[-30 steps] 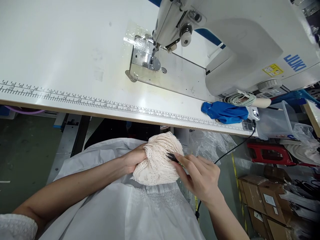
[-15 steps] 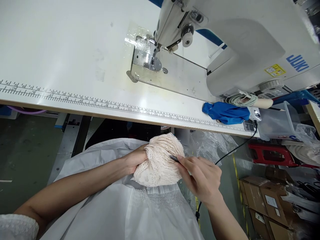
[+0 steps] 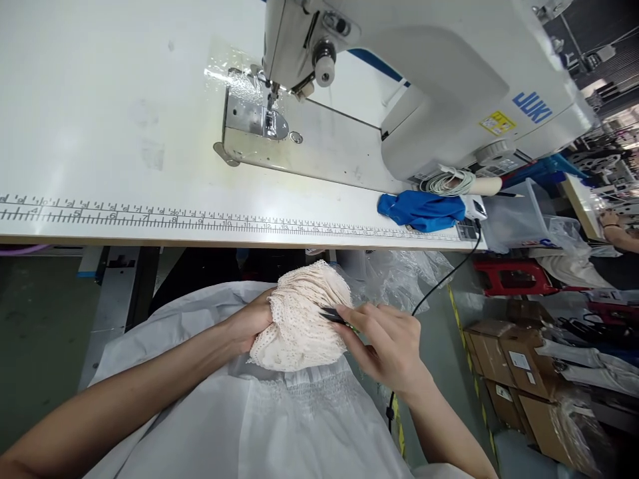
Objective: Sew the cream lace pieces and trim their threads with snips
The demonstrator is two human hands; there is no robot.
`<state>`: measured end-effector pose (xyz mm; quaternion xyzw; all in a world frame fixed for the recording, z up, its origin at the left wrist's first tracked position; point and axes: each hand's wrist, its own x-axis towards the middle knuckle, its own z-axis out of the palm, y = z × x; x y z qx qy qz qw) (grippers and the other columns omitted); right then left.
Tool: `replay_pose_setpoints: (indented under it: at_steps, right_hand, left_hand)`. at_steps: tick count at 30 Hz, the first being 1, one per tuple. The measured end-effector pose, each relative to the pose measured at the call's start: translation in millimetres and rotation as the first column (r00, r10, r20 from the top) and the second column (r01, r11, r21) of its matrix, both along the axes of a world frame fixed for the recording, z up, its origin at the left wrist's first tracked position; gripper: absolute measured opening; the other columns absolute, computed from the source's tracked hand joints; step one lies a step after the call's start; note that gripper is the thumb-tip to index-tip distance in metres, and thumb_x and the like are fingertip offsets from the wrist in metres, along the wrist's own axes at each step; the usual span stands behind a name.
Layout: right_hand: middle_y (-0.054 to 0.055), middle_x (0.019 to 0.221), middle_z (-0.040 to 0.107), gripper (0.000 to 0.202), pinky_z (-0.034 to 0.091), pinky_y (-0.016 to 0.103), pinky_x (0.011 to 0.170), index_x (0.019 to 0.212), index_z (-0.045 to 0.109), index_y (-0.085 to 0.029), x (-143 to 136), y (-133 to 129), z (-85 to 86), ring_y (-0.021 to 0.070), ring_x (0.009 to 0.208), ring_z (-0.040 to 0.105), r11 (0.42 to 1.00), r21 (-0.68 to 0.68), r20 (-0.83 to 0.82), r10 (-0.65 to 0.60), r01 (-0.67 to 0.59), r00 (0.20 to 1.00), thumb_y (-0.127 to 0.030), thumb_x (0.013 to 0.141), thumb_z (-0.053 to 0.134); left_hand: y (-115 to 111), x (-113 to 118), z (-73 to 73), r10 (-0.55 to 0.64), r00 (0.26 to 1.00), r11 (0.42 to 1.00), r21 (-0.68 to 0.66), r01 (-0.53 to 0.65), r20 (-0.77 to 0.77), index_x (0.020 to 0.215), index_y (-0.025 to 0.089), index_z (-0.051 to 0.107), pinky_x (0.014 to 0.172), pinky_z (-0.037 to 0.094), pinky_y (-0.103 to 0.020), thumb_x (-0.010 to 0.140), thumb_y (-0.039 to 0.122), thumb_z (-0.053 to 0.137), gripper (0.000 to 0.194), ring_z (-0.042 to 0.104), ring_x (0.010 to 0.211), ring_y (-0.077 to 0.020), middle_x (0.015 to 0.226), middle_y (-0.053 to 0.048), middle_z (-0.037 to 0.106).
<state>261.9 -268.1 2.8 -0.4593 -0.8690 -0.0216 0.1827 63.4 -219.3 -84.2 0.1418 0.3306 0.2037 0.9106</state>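
A gathered cream lace fabric is bunched over my lap, below the table edge. My left hand grips it from the left, its fingers hidden behind and inside the folds. My right hand is closed around a pair of thread snips, most of them covered by the fingers. The dark pointed blades rest against the pleats on the right side of the lace, slightly apart at the tips.
A white sewing machine stands on the table with a printed ruler along its front edge. Blue cloth and coiled cord lie to the right. Cardboard boxes and a red stool are on the floor. Another person's arm shows far right.
The view has turned to the right, so the machine and table appear farther left. Both hands still hold the lace and snips; more of the blades shows now.
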Motion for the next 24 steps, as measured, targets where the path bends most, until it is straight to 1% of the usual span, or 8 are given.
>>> replay_pose_setpoints:
  at_steps: [6,10,16,20,24]
  right_hand:
    - [-0.002,0.067,0.060,0.017,0.032,0.025,0.050,0.107,0.058,-0.012,-1.9,0.1,3.0,0.0083,0.054,0.051,1.000,0.015,0.030,0.014,-0.014,0.999,-0.017,0.091,0.063]
    - [-0.002,0.067,0.062,0.016,0.031,0.025,0.049,0.105,0.058,-0.013,-5.2,3.5,1.9,0.0075,0.052,0.051,1.000,0.016,0.025,0.026,-0.026,0.999,-0.017,0.091,0.064]
    - [-0.001,0.068,0.064,0.017,0.032,0.024,0.049,0.105,0.059,-0.012,-6.7,6.1,-1.6,0.0079,0.052,0.054,0.999,0.024,0.021,0.043,-0.044,0.999,-0.016,0.090,0.065]
    - [-0.002,0.065,0.062,0.015,0.033,0.024,0.048,0.104,0.059,-0.013,-5.8,4.0,-3.6,0.0079,0.051,0.054,0.998,0.036,-0.023,0.045,-0.045,0.999,-0.013,0.090,0.063]
    - [-0.002,0.066,0.062,0.018,0.035,0.023,0.051,0.105,0.059,-0.014,-3.1,0.5,-4.2,0.0087,0.054,0.052,1.000,0.009,-0.077,-0.004,0.004,0.997,-0.012,0.089,0.065]
  left_hand:
    - [0.4,2.4,-2.8,-0.002,1.000,1.000,-0.006,0.002,0.004,0.091,0.014,0.075,0.080,0.056,-0.035,0.062,0.018,0.083,0.030,0.071,0.090,-0.0289,0.092,-0.010,0.076]
    - [0.6,2.7,-3.5,-0.003,1.000,1.000,-0.025,0.004,0.017,0.094,0.014,0.074,0.082,0.056,-0.036,0.065,0.021,0.082,0.031,0.070,0.093,-0.0292,0.096,-0.010,0.076]
    - [0.5,3.0,-0.3,0.010,0.994,0.999,-0.037,-0.005,0.110,0.096,0.014,0.074,0.088,0.054,-0.038,0.069,0.021,0.079,0.028,0.069,0.097,-0.0298,0.099,-0.010,0.076]
    - [-0.7,2.8,-3.6,0.021,0.997,0.999,-0.034,-0.018,0.080,0.091,0.015,0.074,0.084,0.055,-0.036,0.065,0.019,0.082,0.028,0.070,0.094,-0.0297,0.094,-0.010,0.076]
    - [-3.3,1.6,-11.5,0.043,0.998,0.999,-0.009,-0.042,0.037,0.092,0.016,0.073,0.080,0.054,-0.034,0.068,0.024,0.082,0.027,0.068,0.095,-0.0291,0.092,-0.008,0.075]
